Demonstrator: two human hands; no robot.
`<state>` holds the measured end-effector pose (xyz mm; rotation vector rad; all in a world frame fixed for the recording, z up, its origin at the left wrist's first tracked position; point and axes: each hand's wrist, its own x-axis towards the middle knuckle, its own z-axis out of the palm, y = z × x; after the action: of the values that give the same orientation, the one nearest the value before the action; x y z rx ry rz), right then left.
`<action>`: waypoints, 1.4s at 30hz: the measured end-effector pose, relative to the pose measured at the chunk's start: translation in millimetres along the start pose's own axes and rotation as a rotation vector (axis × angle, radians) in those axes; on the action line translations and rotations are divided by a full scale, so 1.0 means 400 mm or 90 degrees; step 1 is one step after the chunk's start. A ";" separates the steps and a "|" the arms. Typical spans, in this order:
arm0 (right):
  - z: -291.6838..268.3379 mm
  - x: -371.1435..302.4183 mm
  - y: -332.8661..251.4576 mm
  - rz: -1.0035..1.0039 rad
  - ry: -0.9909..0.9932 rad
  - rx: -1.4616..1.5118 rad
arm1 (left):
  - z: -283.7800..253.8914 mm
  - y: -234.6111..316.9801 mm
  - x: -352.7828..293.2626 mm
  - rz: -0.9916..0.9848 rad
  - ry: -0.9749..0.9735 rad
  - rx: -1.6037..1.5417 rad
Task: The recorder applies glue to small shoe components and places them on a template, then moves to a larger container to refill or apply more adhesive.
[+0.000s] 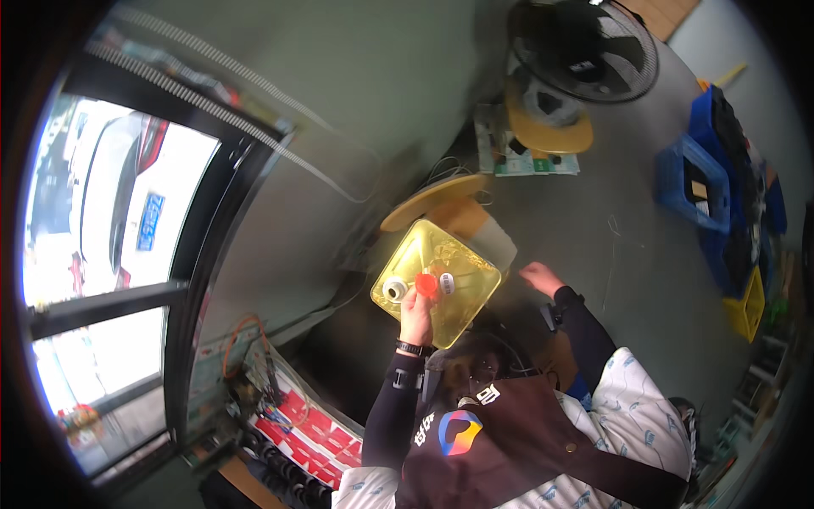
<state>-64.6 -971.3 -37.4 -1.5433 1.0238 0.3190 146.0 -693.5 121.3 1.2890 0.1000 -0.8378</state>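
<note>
Red cap (426, 284) off and white spout (394, 290) bare, uncapping looks done, with nothing covering the hole yet. The glossy yellow, square-topped canister (465, 301) is in front of the person; the left hand (415, 317) pinches the cap over it, while the right hand (541, 277) curls nearby, its grip unclear.

Left arm (392, 407) runs up from the lower edge of view, forearm steep, black sleeve to the wrist. Left hand (415, 321) raised, back toward the viewer, fingers pointing up, thumb and fingertips brought together in a pinch. Right arm (589, 332) bent, forearm slanting up and leftward from the shoulder. Right hand (543, 277) well apart from the left, slightly higher, fingers curled; whether they close fully, unclear.
</note>
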 end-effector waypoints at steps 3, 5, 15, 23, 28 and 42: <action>-0.117 -0.081 0.111 0.120 0.017 0.098 | 0.019 -0.088 0.079 -0.032 0.018 0.037; -0.185 -0.122 0.189 0.186 0.066 0.129 | 0.047 -0.124 0.125 -0.046 0.016 0.053; -0.223 -0.196 0.324 0.284 0.089 0.146 | 0.101 -0.236 0.243 -0.074 -0.031 0.160; -0.226 -0.134 0.302 0.233 0.047 0.135 | 0.154 -0.075 0.254 0.058 -0.001 0.732; -0.249 -0.112 0.341 0.235 0.066 0.140 | 0.005 -0.028 0.300 0.178 0.254 1.075; -0.216 -0.146 0.389 0.256 0.069 0.162 | 0.016 -0.100 0.368 -0.134 0.184 1.137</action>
<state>-243.3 -1011.8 -76.6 -1.1306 1.4062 0.3691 224.2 -772.5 16.7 3.1075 -0.3983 -0.8432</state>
